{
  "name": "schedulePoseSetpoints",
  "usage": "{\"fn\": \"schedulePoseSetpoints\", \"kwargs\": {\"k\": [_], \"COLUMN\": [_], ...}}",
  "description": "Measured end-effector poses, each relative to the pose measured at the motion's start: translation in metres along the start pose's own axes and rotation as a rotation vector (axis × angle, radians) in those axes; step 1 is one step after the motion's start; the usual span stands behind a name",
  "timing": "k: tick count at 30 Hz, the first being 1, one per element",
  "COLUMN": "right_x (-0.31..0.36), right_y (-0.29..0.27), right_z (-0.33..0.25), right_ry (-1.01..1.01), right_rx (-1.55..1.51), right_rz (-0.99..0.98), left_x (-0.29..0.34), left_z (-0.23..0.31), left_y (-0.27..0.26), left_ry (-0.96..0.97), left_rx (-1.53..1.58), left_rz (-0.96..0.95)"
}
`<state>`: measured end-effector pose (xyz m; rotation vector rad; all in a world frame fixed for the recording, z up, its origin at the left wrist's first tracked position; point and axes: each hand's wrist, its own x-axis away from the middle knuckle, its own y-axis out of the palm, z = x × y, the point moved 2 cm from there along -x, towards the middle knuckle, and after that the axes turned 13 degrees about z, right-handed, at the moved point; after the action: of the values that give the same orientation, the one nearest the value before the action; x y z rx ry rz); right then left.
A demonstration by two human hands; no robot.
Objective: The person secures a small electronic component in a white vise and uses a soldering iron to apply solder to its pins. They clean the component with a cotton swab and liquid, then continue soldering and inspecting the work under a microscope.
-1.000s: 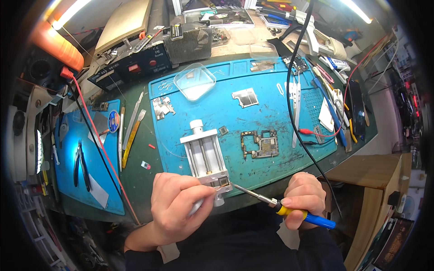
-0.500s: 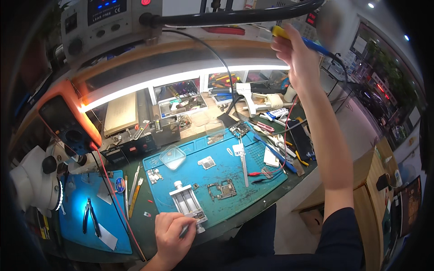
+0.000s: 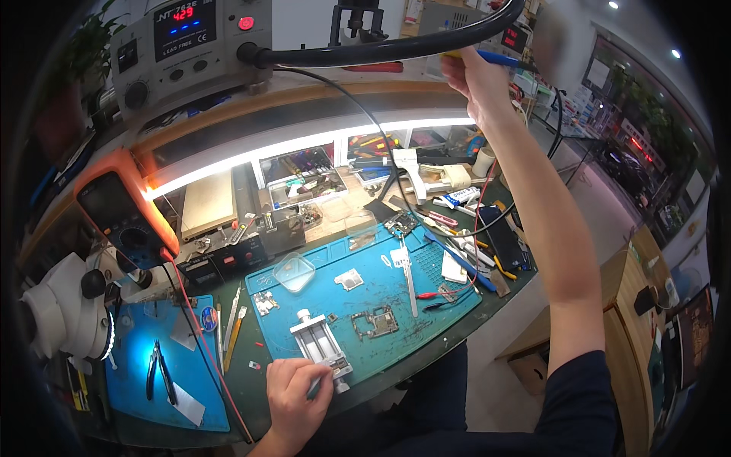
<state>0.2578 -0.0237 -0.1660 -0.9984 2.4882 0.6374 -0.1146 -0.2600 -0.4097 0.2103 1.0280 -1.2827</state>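
My right hand (image 3: 481,85) is raised at the top right, fingers closed around a soldering iron (image 3: 504,60) with a blue handle and yellow grip. The black hose hides part of the iron, and its tip does not show. Low in the middle, my left hand (image 3: 295,396) is pinched closed at the near end of a small metal board clamp (image 3: 320,346). A bit of something grey shows between its fingers, too small to name. Right of the clamp, a frame-shaped circuit board (image 3: 376,324) lies on the blue work mat (image 3: 304,261).
The black hose (image 3: 365,53) from the soldering station (image 3: 202,57) crosses overhead. An orange multimeter (image 3: 126,209) stands left, near a white microscope (image 3: 65,308) and black cutters (image 3: 158,373). Right of the mat lie tools and a dark phone (image 3: 502,234).
My view has shifted slightly, bringing more of the station into sight. My right hand has moved up and left with the soldering iron, behind the hose. My left hand stays at the clamp.
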Motion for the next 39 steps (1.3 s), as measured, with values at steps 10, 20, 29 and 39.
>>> {"fn": "schedulePoseSetpoints", "kwargs": {"k": [10,20,29,39], "right_x": [-0.037,0.269,0.342,0.345], "right_y": [-0.039,-0.137,-0.163,-0.151], "right_z": [-0.024,0.012,0.061,0.057], "right_ry": [-0.187,-0.158,-0.253,-0.363], "right_rx": [0.174,0.004,-0.09,-0.122], "right_rz": [-0.225,-0.55,-0.569,-0.625], "left_x": [-0.007,-0.002,-0.005,-0.006], "left_z": [0.003,-0.005,-0.005,-0.004], "left_y": [0.005,0.003,0.002,0.001], "left_ry": [0.005,-0.006,-0.024,-0.028], "left_rx": [0.019,0.024,0.001,-0.013], "left_rz": [0.001,-0.036,-0.086,-0.124]}}
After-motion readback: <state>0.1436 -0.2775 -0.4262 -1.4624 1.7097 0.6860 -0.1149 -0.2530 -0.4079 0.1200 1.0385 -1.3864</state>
